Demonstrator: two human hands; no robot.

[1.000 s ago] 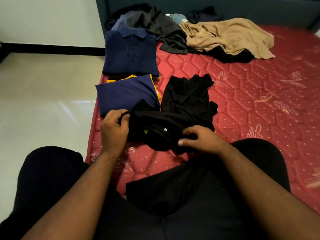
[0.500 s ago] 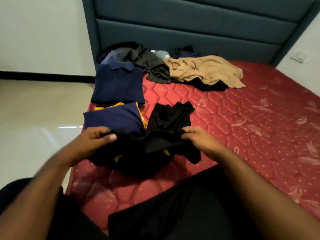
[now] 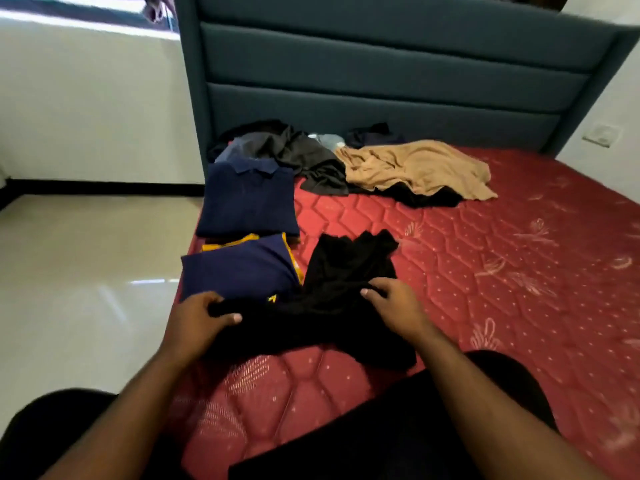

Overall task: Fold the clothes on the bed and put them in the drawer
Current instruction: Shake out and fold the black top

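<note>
Leftmost, a pale tiled floor (image 3: pixel 86 271) runs beside the bed (image 3: pixel 485 289), whose red quilted mattress fills the rest of the view under a teal padded headboard (image 3: pixel 381 71). Along the bed's left edge lie two folded pieces: a navy polo shirt (image 3: pixel 247 199) farther back, and nearer, a folded navy garment with yellow trim (image 3: pixel 239 271), just beside it. The left hand (image 3: pixel 197 323) grips the left end of a black garment (image 3: pixel 332 299), thumb on top and fingers curled under the cloth, just in front of the navy and yellow piece. That black garment lies crumpled on the mattress near the person, stretched between both hands, with its far part spread toward the headboard. The right hand (image 3: pixel 394 306) pinches a fold at its middle. Farther back, by the headboard, an unfolded heap holds a dark grey garment (image 3: pixel 304 157) and, to its right, a tan garment (image 3: pixel 419 168) over something black.
</note>
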